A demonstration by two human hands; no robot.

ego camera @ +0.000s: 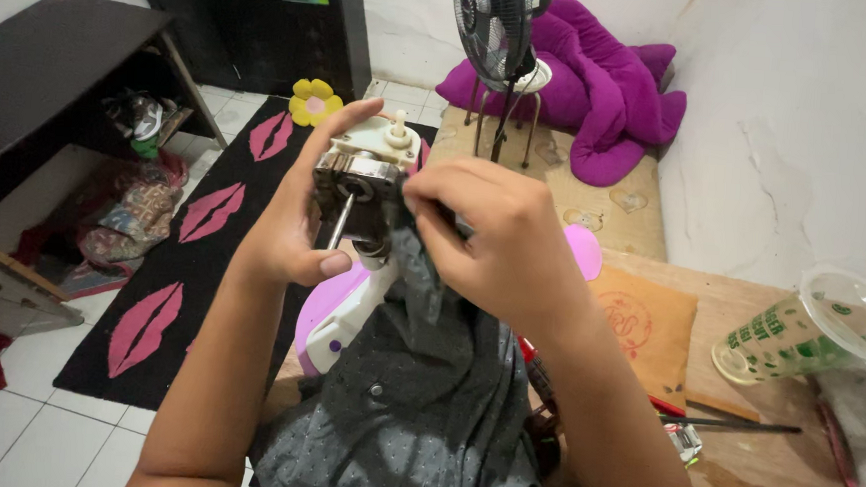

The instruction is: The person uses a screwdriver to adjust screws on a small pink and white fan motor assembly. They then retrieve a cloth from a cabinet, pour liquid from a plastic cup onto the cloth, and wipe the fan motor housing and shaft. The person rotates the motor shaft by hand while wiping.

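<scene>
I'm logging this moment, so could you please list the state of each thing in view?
Small motor unit: held up in the left hand.
Grey cloth: gripped by the right hand, pressed against the motor.
Plastic cup: lying on its side.
Standing fan: upright.

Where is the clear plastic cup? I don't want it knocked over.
In the head view the clear plastic cup lies tipped on the wooden table at far right, beside the white wall.

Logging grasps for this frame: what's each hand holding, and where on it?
Left hand grips the small fan motor by its metal body, thumb in front, fingers behind. Right hand pinches the upper end of a grey cloth against the motor's side.
</scene>
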